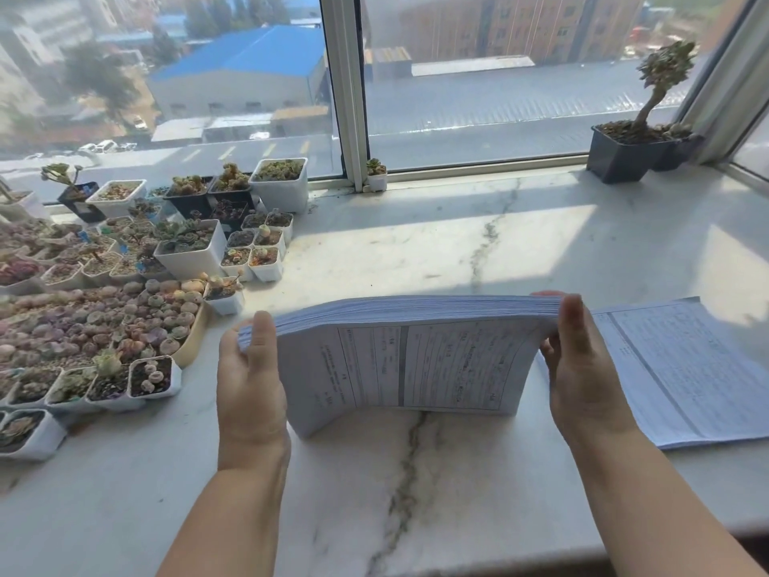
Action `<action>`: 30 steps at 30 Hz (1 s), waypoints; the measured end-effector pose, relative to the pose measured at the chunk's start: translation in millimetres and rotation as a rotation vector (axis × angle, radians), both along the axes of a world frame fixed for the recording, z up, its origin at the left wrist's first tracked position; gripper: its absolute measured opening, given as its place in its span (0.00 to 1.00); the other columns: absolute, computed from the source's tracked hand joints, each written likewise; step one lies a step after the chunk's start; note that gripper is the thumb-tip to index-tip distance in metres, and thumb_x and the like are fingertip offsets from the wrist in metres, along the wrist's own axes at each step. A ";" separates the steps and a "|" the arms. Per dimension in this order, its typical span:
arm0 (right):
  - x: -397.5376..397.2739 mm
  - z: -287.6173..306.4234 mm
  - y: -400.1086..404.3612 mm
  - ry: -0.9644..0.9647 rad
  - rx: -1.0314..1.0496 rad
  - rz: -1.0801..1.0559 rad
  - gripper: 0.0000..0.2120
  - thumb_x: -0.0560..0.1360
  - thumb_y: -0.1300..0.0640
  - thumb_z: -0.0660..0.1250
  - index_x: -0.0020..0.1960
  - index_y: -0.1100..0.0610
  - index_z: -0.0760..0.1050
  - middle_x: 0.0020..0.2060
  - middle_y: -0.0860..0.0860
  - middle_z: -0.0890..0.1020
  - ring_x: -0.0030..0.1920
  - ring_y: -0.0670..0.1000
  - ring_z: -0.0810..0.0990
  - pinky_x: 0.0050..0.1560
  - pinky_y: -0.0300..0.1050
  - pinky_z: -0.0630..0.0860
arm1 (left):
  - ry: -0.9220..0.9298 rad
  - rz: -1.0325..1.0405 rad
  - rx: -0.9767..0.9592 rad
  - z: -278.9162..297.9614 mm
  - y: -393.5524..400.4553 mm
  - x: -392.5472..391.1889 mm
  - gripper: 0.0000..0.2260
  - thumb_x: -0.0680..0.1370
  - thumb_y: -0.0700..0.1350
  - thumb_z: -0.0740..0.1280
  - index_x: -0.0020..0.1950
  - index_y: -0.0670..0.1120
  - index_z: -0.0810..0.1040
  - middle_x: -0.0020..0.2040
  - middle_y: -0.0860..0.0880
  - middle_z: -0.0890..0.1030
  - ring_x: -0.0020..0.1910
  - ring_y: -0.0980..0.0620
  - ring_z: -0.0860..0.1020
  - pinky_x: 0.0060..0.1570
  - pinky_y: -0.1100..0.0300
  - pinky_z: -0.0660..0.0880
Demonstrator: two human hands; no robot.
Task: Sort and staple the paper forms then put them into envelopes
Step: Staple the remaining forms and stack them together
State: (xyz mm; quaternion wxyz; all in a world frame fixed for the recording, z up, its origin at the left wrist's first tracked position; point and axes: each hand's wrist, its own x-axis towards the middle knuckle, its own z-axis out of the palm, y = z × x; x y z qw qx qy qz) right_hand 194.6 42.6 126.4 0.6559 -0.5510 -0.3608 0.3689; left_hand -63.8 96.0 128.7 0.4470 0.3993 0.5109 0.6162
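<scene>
Left hand: the left hand point(249, 381) is curled round the left edge of the stack of forms point(408, 360), thumb laid over the top, fingers behind.
Right hand: the right hand point(578, 360) is clamped on the stack's right edge, thumb on the near side, fingertips over the top.
Stack of forms: it is held upright between both hands, its lower edge resting on the counter point(416, 472), printed face turned toward the camera.
Loose forms: a flat pile of loose forms point(686, 368) is laid on the counter just right of the right hand.
Succulent pots: succulent pots point(125, 285) are crowded at the left.
Potted plant: a dark potted plant point(636, 143) is set by the window point(478, 97).
</scene>
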 end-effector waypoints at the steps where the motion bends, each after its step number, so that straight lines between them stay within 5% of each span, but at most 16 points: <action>1: 5.7 -1.0 -1.7 -0.062 -0.017 0.074 0.26 0.64 0.34 0.73 0.52 0.51 0.74 0.40 0.41 0.82 0.45 0.40 0.80 0.47 0.32 0.75 | 0.047 -0.085 0.024 -3.7 0.0 -6.4 0.27 0.63 0.68 0.71 0.52 0.52 0.74 0.40 0.58 0.81 0.41 0.63 0.78 0.42 0.67 0.74; 4: 21.8 -14.2 -2.4 -0.203 -0.121 0.205 0.17 0.63 0.56 0.73 0.50 0.54 0.75 0.39 0.40 0.84 0.43 0.38 0.82 0.46 0.34 0.73 | 0.166 -0.201 -0.031 -21.7 2.9 -24.9 0.29 0.58 0.55 0.78 0.56 0.50 0.75 0.47 0.54 0.82 0.47 0.59 0.79 0.43 0.66 0.75; 8: 19.5 -37.3 6.1 -0.137 -0.216 0.230 0.17 0.65 0.63 0.70 0.54 0.57 0.80 0.45 0.46 0.86 0.46 0.40 0.83 0.43 0.30 0.75 | 0.143 -0.235 -0.179 -46.5 5.7 -27.8 0.21 0.57 0.46 0.77 0.49 0.51 0.81 0.45 0.54 0.85 0.49 0.51 0.80 0.45 0.58 0.74; 14: 18.7 -45.6 18.7 -0.064 -0.341 0.182 0.17 0.61 0.59 0.63 0.49 0.56 0.81 0.40 0.47 0.85 0.42 0.44 0.82 0.41 0.39 0.74 | 0.129 -0.279 -0.227 -51.7 16.1 -27.9 0.19 0.59 0.38 0.67 0.49 0.48 0.79 0.42 0.53 0.84 0.46 0.52 0.78 0.44 0.59 0.72; 18: 17.9 -56.3 18.6 -0.114 -0.446 0.147 0.22 0.60 0.55 0.64 0.49 0.70 0.77 0.40 0.54 0.79 0.44 0.53 0.74 0.44 0.46 0.67 | 0.258 -0.390 -0.285 -54.2 22.7 -34.3 0.20 0.59 0.39 0.66 0.50 0.48 0.77 0.46 0.48 0.81 0.47 0.51 0.76 0.46 0.57 0.70; 21: 14.3 -59.0 22.0 -0.118 -0.433 0.106 0.20 0.62 0.54 0.65 0.52 0.61 0.79 0.48 0.56 0.83 0.52 0.56 0.78 0.50 0.51 0.72 | 0.313 -0.399 -0.351 -58.9 30.3 -32.1 0.18 0.58 0.40 0.66 0.47 0.48 0.78 0.46 0.46 0.80 0.48 0.46 0.74 0.50 0.52 0.69; 26: 18.7 -51.0 17.2 -0.105 -0.293 0.023 0.13 0.63 0.57 0.62 0.46 0.57 0.76 0.45 0.54 0.81 0.50 0.55 0.77 0.50 0.53 0.72 | 0.206 -0.291 -0.235 -48.9 23.2 -23.2 0.18 0.57 0.36 0.63 0.46 0.46 0.78 0.42 0.49 0.81 0.43 0.50 0.76 0.42 0.57 0.72; 30: 14.2 -58.9 0.6 -0.063 -0.353 0.120 0.23 0.60 0.59 0.61 0.54 0.57 0.78 0.47 0.51 0.83 0.51 0.50 0.79 0.44 0.42 0.73 | 0.220 -0.265 -0.317 -64.8 6.4 -27.8 0.19 0.56 0.38 0.61 0.46 0.36 0.77 0.38 0.46 0.78 0.39 0.48 0.72 0.36 0.58 0.67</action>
